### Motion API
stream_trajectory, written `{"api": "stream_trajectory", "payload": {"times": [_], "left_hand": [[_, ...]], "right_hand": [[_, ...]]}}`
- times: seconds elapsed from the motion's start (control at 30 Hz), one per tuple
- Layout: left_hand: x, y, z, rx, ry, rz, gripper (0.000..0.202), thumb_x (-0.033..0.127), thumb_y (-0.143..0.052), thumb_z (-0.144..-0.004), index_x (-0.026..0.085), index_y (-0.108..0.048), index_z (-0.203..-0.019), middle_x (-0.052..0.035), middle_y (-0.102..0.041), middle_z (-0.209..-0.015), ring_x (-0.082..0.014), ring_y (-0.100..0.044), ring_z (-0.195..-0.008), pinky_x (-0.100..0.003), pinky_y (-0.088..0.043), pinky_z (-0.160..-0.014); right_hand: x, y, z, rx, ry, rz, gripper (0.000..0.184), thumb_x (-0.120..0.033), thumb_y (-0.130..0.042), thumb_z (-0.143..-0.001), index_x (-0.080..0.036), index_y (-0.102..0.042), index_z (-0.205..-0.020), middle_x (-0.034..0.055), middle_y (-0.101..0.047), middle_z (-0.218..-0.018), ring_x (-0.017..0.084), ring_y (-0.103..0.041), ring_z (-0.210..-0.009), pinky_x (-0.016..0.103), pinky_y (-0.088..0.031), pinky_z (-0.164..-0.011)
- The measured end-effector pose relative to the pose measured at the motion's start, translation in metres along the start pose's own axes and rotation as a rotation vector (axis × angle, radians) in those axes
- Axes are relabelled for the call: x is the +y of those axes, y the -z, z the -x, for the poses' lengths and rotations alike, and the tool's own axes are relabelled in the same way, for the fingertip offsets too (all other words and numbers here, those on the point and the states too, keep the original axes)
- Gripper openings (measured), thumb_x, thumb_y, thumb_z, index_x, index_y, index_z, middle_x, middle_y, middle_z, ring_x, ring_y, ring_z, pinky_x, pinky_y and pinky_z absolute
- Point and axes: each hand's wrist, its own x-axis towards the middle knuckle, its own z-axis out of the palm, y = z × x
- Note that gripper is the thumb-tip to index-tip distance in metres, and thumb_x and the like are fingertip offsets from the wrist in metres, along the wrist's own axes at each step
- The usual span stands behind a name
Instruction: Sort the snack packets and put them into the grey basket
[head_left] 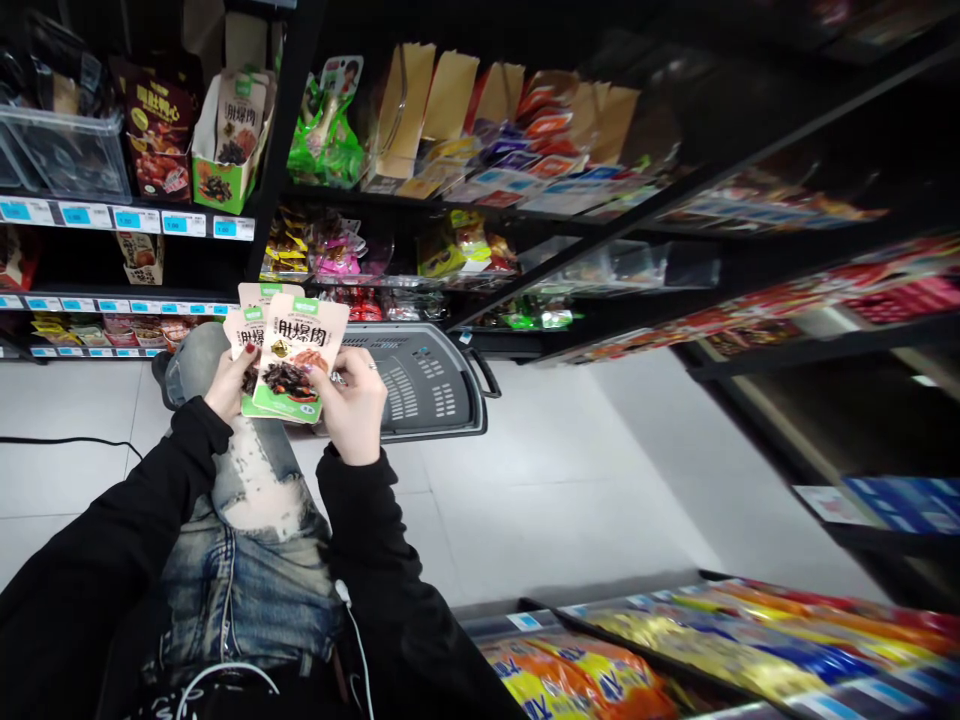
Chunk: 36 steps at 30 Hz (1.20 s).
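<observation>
Several snack packets [300, 345], cream and green with dark lettering and a picture of meat, are fanned out above my knees. My left hand [231, 382] pinches the packets at the left, its thumb on their front. My right hand [355, 400] grips the front packet by its lower right edge, thumb on the face. Beyond my right hand a grey shopping basket [442, 385] with a slotted bottom rests on the floor, its near end hidden by the hands and packets. A green display box [217, 190] with matching packets stands on the shelf at upper left.
Black shelves with snack bags and blue price tags [184, 222] run along the far side. A clear plastic bin [71, 150] sits at far left. Bright snack bags [592, 670] fill a shelf at lower right. A black cable [75, 440] crosses the tiled floor [510, 500].
</observation>
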Motion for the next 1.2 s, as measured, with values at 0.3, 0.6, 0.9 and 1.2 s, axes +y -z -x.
{"api": "stream_trajectory", "payload": {"times": [0.3,0.6,0.9,1.2], "left_hand": [[0.004,0.0,0.001,-0.01,0.043,0.045,0.041,0.034,-0.081,-0.055,0.013,-0.065,-0.086,-0.0043,-0.072,-0.072,-0.0221,-0.07,-0.079,-0.032,-0.054,-0.08],[0.005,0.002,0.0,-0.026,0.043,0.023,0.045,0.038,-0.08,-0.055,0.013,-0.063,-0.09,-0.004,-0.073,-0.077,-0.0194,-0.07,-0.075,-0.028,-0.054,-0.075],[0.005,0.002,-0.001,-0.015,0.046,0.007,0.045,0.038,-0.079,-0.055,0.015,-0.063,-0.089,-0.0045,-0.073,-0.077,-0.0206,-0.07,-0.078,-0.029,-0.054,-0.076],[0.006,0.005,0.0,-0.065,0.115,0.044,0.049,0.044,-0.082,-0.048,0.017,-0.061,-0.083,-0.0022,-0.071,-0.071,-0.022,-0.07,-0.086,-0.03,-0.055,-0.077]], "right_hand": [[0.033,0.041,-0.017,-0.057,-0.395,-0.785,0.026,-0.033,-0.068,-0.07,-0.023,-0.048,-0.083,-0.0072,-0.053,-0.065,0.007,-0.047,-0.049,0.021,-0.04,-0.05],[0.055,0.032,-0.009,-0.319,-0.502,-1.359,0.015,-0.029,-0.049,-0.085,-0.022,-0.039,-0.077,-0.0153,-0.016,-0.048,0.003,0.007,-0.034,0.018,-0.011,-0.033],[0.05,0.019,-0.023,-0.261,-0.423,-0.972,0.022,-0.03,-0.031,-0.091,-0.021,-0.041,-0.073,-0.0113,-0.011,-0.055,0.007,0.006,-0.042,0.024,-0.012,-0.04],[0.05,-0.012,-0.019,-0.244,-0.534,-0.893,0.042,-0.054,-0.026,-0.086,-0.021,-0.051,-0.078,-0.0082,-0.031,-0.05,0.008,-0.022,-0.036,0.026,-0.033,-0.042]]}}
